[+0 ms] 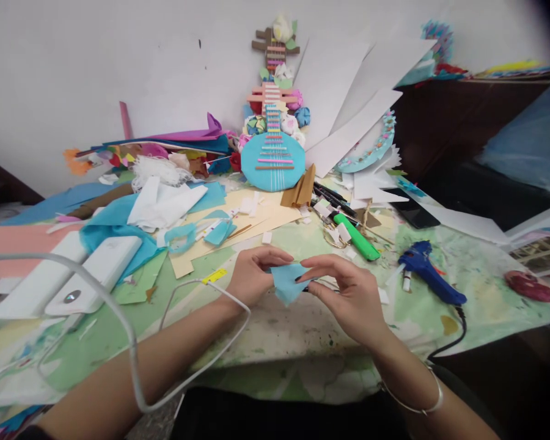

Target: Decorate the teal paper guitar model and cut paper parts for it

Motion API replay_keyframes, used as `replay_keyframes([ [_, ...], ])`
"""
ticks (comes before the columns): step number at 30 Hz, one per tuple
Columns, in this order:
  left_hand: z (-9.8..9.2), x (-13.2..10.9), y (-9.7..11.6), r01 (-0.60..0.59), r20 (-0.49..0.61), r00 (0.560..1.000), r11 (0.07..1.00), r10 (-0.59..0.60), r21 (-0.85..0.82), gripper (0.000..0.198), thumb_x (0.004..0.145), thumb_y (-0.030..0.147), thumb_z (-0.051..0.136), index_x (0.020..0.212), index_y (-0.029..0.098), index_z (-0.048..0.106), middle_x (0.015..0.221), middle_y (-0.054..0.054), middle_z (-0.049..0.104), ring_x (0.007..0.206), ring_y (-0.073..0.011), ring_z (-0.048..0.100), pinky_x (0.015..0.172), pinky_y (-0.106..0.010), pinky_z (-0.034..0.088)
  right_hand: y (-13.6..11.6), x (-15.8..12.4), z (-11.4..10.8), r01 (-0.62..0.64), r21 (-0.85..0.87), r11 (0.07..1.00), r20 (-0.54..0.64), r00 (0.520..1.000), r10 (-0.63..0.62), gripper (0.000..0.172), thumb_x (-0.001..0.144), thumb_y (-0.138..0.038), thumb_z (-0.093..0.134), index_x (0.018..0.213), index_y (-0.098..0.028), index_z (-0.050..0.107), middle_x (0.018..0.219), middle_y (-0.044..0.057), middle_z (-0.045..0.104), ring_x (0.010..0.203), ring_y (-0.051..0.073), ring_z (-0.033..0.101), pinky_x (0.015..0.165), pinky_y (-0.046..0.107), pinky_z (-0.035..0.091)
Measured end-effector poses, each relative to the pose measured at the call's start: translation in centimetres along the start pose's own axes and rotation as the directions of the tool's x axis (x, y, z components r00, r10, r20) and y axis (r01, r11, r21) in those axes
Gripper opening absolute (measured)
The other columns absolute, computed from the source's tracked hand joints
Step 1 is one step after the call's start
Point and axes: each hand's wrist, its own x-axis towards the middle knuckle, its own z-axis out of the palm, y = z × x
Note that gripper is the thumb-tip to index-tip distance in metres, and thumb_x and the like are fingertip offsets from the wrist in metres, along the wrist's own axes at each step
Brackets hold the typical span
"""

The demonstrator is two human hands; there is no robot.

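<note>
Between my two hands, above the front of the table, is a small piece of light blue paper (288,285). My left hand (255,274) has its fingers closed on the paper's left edge. My right hand (348,287) pinches the right edge between thumb and fingers. A thin dark stick-like thing shows near the right fingertips; what it is I cannot make out. Beyond the hands stands a blue paper instrument (274,160) with strings and coloured strips, leaning at the wall. A blue glue gun (433,275) lies to the right of my right hand.
A green cutter (357,237) and black pens (332,197) lie behind my right hand. At the right is a phone (411,208). A white power bank (94,275) lies left. A white cable (132,342) loops across my left forearm. Paper scraps (220,229) cover the tabletop.
</note>
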Motion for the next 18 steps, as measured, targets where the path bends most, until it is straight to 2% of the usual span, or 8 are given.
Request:
replay_keyframes([
  [8,0.0,-0.4,-0.3,-0.017,0.054,0.998,0.999,0.019,-0.030,0.014,0.055,0.008,0.073,0.066,0.017,0.075,0.072,-0.005,0.074,0.068,-0.0187,0.069,0.065,-0.027,0.056,1.3,-0.9,0.5,-0.062,0.072,0.995,0.006,0.998,0.062,0.030,0.074,-0.004,0.065,0.095,-0.024,0.065,0.082,-0.004,0.072,0.078,0.012,0.068,0.080,0.026,0.051],
  [12,0.0,-0.4,-0.2,-0.016,0.061,0.998,0.999,0.018,-0.044,0.013,0.054,0.009,0.073,0.065,0.016,0.075,0.073,-0.006,0.074,0.069,-0.0194,0.069,0.065,-0.027,0.056,1.6,-1.2,0.4,-0.046,0.097,0.994,0.007,0.999,0.046,0.030,0.074,-0.006,0.065,0.098,-0.025,0.064,0.082,-0.002,0.072,0.079,0.015,0.068,0.082,0.031,0.051],
  [14,0.1,-0.3,0.0,0.021,0.039,0.999,0.999,-0.019,-0.041,0.013,0.054,0.009,0.072,0.064,0.016,0.074,0.072,-0.005,0.074,0.068,-0.0198,0.069,0.064,-0.027,0.057,1.8,-1.1,-0.1,-0.005,0.101,0.995,0.001,1.000,0.005,0.030,0.075,-0.010,0.066,0.101,-0.025,0.064,0.088,0.001,0.071,0.088,0.018,0.066,0.087,0.035,0.049],
  [18,0.1,-0.3,0.3,0.065,0.017,0.998,0.997,-0.064,-0.052,0.016,0.053,0.006,0.069,0.061,0.019,0.074,0.072,-0.003,0.074,0.071,-0.0202,0.070,0.068,-0.029,0.058,2.6,-0.1,-1.5,0.034,0.122,0.992,0.034,0.999,-0.039,0.034,0.078,-0.017,0.064,0.110,-0.026,0.060,0.117,0.007,0.060,0.114,0.023,0.053,0.096,0.042,0.043],
])
